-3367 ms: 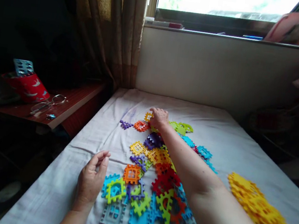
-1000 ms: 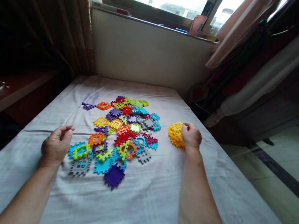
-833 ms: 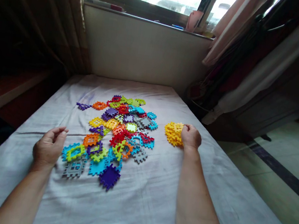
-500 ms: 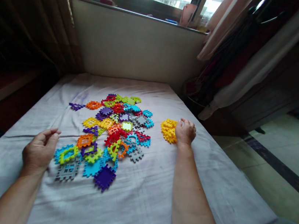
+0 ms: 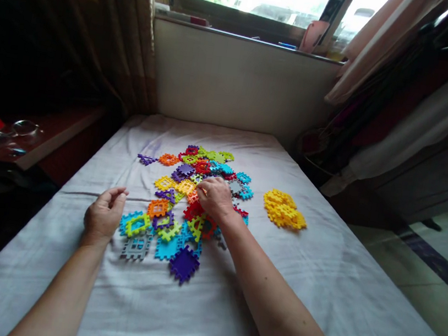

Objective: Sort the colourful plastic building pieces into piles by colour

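My right hand (image 5: 216,198) reaches over the middle of a heap of colourful interlocking plastic tiles. Its fingertips are pinched together beside a yellow tile (image 5: 186,186) and an orange one; whatever they grip is hidden. My left hand (image 5: 104,215) rests on the cloth at the heap's left side, fingers curled in, nothing visible in them. Closest to it are a lime-green frame tile (image 5: 137,225) and a grey window tile (image 5: 137,247). A dark purple square tile (image 5: 184,265) lies at the near end. Apart on the right sits a pile of yellow tiles (image 5: 283,210).
A pale cloth (image 5: 316,281) covers the table, with a fold line at left. Behind it stand a low wall (image 5: 236,81) and a window sill holding a pink cup (image 5: 313,36). Glasses (image 5: 25,129) lie on a dark side surface; curtains hang on both sides.
My right hand has left the yellow pile and moved left onto the mixed heap. The yellow pile is now fully in sight. My left hand stays beside the heap; the view has swung left.
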`<state>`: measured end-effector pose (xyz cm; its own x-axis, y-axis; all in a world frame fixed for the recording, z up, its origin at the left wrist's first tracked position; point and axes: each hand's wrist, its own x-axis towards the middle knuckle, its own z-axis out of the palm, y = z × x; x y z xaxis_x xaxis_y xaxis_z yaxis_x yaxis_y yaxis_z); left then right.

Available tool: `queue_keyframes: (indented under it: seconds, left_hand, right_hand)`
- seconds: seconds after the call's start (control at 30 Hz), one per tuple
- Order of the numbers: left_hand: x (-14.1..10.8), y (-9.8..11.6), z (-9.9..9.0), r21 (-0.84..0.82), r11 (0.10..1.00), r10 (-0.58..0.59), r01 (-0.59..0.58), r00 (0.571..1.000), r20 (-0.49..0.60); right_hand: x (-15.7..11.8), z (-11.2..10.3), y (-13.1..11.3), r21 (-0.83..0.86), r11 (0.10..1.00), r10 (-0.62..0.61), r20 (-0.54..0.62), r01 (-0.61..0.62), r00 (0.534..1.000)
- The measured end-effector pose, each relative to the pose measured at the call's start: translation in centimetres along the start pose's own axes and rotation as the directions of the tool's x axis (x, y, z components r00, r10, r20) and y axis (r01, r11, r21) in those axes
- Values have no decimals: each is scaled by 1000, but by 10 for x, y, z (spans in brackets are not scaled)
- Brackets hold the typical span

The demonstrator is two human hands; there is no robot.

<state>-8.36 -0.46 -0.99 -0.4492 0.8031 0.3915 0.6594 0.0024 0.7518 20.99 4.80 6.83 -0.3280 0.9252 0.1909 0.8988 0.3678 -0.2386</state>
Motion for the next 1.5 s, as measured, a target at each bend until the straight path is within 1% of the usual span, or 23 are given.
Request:
queue_keyframes:
  seconds: [0.07, 0.17, 0.3, 0.4, 0.47, 0.53, 0.67, 0.7, 0.73, 0.8, 0.9, 0.97, 1.07, 1.13, 1.33, 1.43, 1.5]
  left_hand:
    - [-1, 4, 0, -39, 999, -34, 34, 999, -21]
    - [-3, 10, 0, -65, 996, -63, 61, 997, -34]
    - [-4, 14, -2, -59, 997, -57, 54, 998, -42]
    - [-5, 17, -2, -53, 998, -41, 38, 998, -41]
    - [-5, 19, -3, -46, 998, -41, 39, 998, -42]
    - [-6, 20, -3, -45, 998, -43, 41, 998, -45]
    - [-6, 22, -4, -52, 997, -56, 54, 998, -36]
    - [-6, 22, -4, -53, 997, -58, 56, 998, -32]
    - [-6, 23, -4, -55, 997, -60, 58, 998, -30]
    - [-6, 23, -4, -60, 996, -67, 65, 997, -30]
    - [-6, 23, -4, -70, 995, -80, 77, 996, -30]
    - [-6, 23, -4, -72, 994, -79, 77, 996, -31]
    - [-6, 22, -3, -69, 995, -70, 68, 997, -37]
    - [-6, 22, -3, -72, 995, -70, 67, 997, -40]
    - [-6, 22, -1, -95, 993, -75, 70, 995, -57]
    - [-6, 21, -1, -99, 994, -59, 52, 996, -63]
    - [-6, 22, -1, -97, 994, -58, 51, 996, -71]
  right_hand:
    - [15, 5, -15, -70, 995, -64, 75, 69, 995]
    - [39, 14, -25, -140, 986, -68, 138, 88, 988]
    - [64, 26, -24, -145, 986, -62, 169, 87, 984]
    - [73, 28, -22, -134, 989, -38, 157, 60, 987]
    - [73, 26, -22, -142, 989, -26, 174, 51, 984]
    - [68, 22, -23, -148, 987, -40, 189, 69, 981]
    - [53, 16, -28, -119, 979, -137, 203, 163, 969]
    - [50, 15, -28, -109, 979, -145, 216, 171, 966]
    - [48, 14, -29, -107, 981, -135, 229, 163, 964]
    - [47, 12, -28, -127, 986, -76, 242, 110, 967]
    - [52, 13, -26, -182, 982, -6, 220, 47, 975]
    - [56, 15, -25, -203, 978, -12, 199, 53, 980]
    - [61, 17, -25, -217, 972, -54, 191, 96, 980]
    - [63, 15, -28, -223, 969, -62, 207, 109, 976]
    - [68, 4, -37, -262, 960, -11, 306, 96, 952]
    - [70, 3, -40, -254, 962, -17, 320, 103, 947]
    - [70, 4, -41, -244, 966, 0, 320, 82, 947]
